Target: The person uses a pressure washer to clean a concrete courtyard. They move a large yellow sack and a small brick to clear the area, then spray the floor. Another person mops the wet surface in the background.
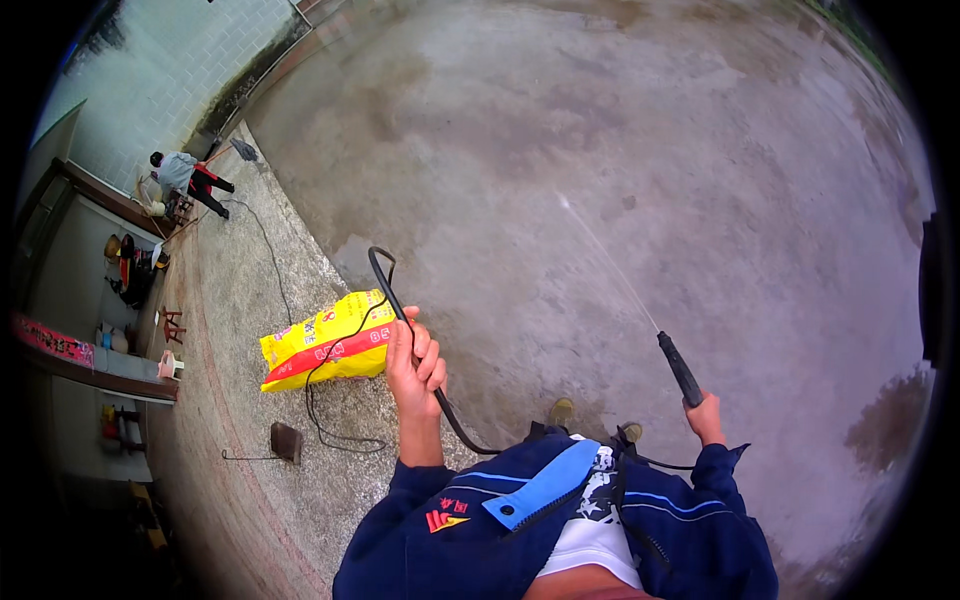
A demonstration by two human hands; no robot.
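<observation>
Left hand (412,372) is wrapped around a black hose (458,425), thumb along it. Hose loops up above the fist, then drops across the front of the body, toward the jacket (420,545). Right hand (706,418) is clamped on the rear of a black spray wand (680,370) — wand sits out to the right, off the ground, tip angled ahead and slightly left. Thin water jet (618,268) leaves the tip over wet grey concrete (520,90). Hands well apart.

Yellow-and-red bag (330,345) lies on the paler paved strip (240,420), just beyond the left hand. Thin black cord (313,410) crosses in front of it and curls on the paving. Brown pan-like thing (286,442) with a thin handle lies near — exact type unclear. Two shoes (562,411) show below the jacket.

Far left: another person (180,173) leans over by the pale block wall (215,75), a long-handled tool with a dark head (243,149) beside them. Small red stool (172,325) stands by the doorway side.
</observation>
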